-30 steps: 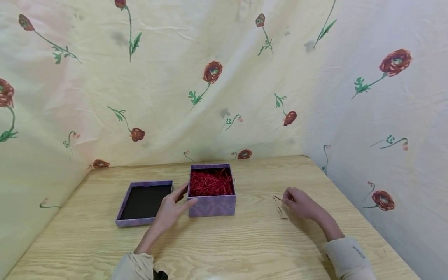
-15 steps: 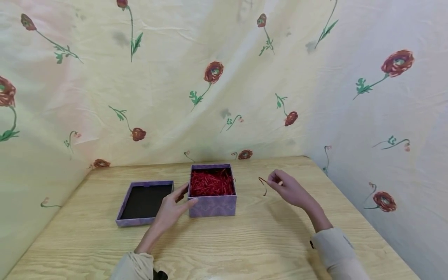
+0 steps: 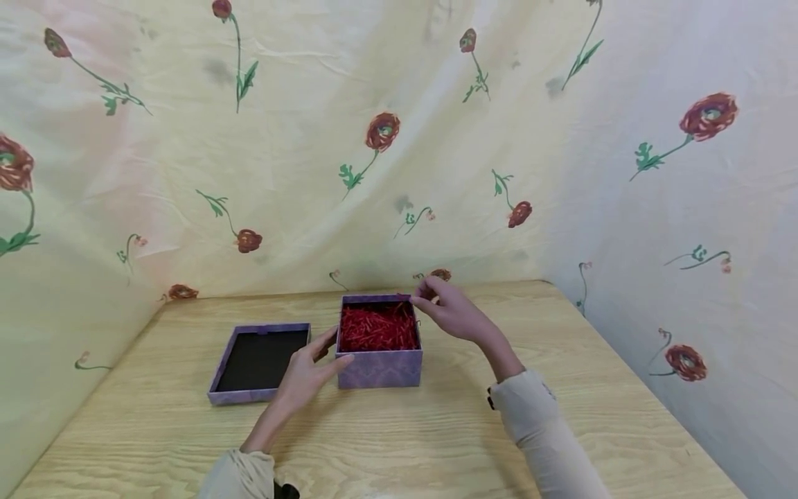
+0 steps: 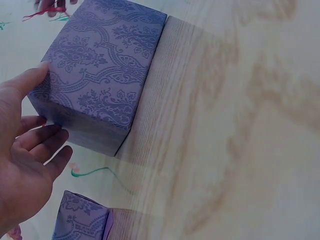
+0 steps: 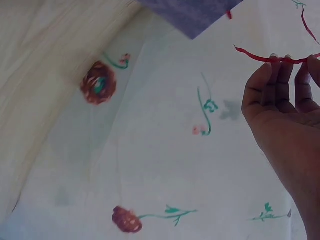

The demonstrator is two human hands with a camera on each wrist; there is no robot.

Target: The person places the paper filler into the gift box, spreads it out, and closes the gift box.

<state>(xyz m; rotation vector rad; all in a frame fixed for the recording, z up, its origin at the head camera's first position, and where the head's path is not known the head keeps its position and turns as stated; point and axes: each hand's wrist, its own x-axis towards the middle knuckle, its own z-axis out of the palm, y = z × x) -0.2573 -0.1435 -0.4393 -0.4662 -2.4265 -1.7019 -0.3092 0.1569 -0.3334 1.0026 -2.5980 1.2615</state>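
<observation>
A purple patterned box (image 3: 380, 369), topless, stands on the table, filled with shredded red paper (image 3: 377, 328). At its near left corner my left hand (image 3: 300, 380) holds it, thumb on the front wall and fingers along the left side. My right hand (image 3: 454, 313) is just above the box's far right corner. Between thumb and fingertips it pinches a thin red paper strip (image 5: 254, 57), seen best in the right wrist view. In the left wrist view, the box's front wall (image 4: 100, 60) fills the upper left, while the shreds are hidden there.
The matching purple lid (image 3: 257, 360) lies left of the box, black inside facing up. Pale wood tabletop (image 3: 399, 443) extends around both. A flowered cloth (image 3: 299, 138) hangs behind and along the sides.
My right hand has carried the red strip from the right part of the table up and left to the box's far right corner. The left hand stays at the box.
</observation>
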